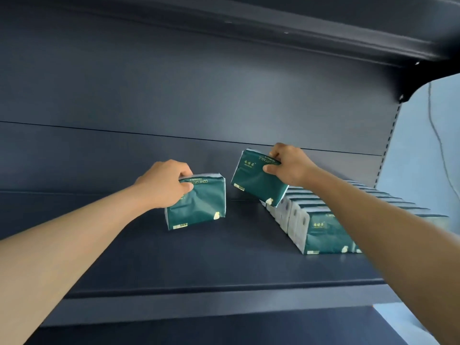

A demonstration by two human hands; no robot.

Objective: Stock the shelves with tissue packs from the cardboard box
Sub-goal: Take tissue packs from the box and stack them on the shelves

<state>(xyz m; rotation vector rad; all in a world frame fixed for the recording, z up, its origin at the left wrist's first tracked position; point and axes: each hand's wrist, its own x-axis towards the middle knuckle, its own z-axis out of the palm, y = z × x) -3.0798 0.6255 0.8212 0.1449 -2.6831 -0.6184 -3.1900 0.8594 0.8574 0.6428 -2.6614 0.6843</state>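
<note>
1. You are reaching both bare arms up onto a dark blue-grey metal shelf (199, 257), with each hand carrying one dark green tissue pack.
2. Your left hand (164, 185) is gripping the left tissue pack (199, 202) by its top left corner, thumb pressing on the front face and the other fingers wrapping over the top edge.
3. That pack is standing nearly upright, its lower edge at the shelf surface towards the middle; whether it is resting there or just above, you cannot tell. The printed lettering along its top is reading upside down.
4. Your right hand (288, 165) is pinching the right tissue pack (254, 180) at its top right corner, thumb on the front and fingers curling behind the top.
5. This second pack is hanging tilted, its lower right corner dipping towards the far end of the stocked row and its left side lifted clear of the shelf.
6. The row of stocked tissue packs (321, 232) is standing on the right part of the shelf, packed side by side and running from the front edge back towards the rear panel (174, 95).
7. Your right forearm is crossing in front of that row, hiding part of it.
8. The two held packs are sitting apart, with bare shelf showing between them.
9. An upper shelf (323, 28) is overhanging the scene.
</note>
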